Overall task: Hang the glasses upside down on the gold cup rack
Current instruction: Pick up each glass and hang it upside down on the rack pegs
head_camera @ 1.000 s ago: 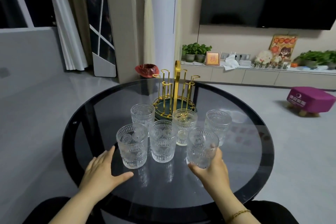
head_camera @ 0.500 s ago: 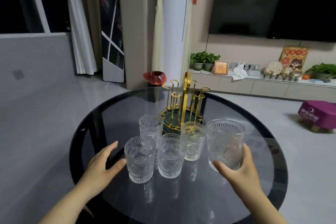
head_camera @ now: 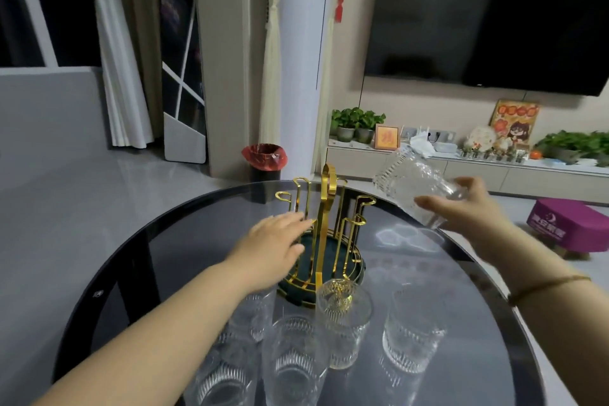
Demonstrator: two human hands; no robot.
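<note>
Five glasses stand upright on the round glass table [head_camera: 461,273], clustered at the 6 o'clock side of the gold cup rack [head_camera: 324,234]; one of them, the nearest glass [head_camera: 344,320], sits just beside the rack's base. We hold a sixth, the raised glass [head_camera: 412,188], in our right hand [head_camera: 468,211] at the rack's 2 o'clock, above the table. Fingers and thumb are wrapped around its base end, and it is tilted with the mouth pointing up and toward the rack, not yet inverted. Our left hand [head_camera: 273,250] reaches to the rack's 9 o'clock side with fingers extended and loose; whether it touches the pegs we cannot tell.

To do this step well, we steady the rack with the left hand, finish turning the glass mouth-down, and align the mouth over a free peg [head_camera: 364,203] at 1 o'clock. We lower it straight along the peg. The embossed glass looks heavy, so we release only once it is seated.
</note>
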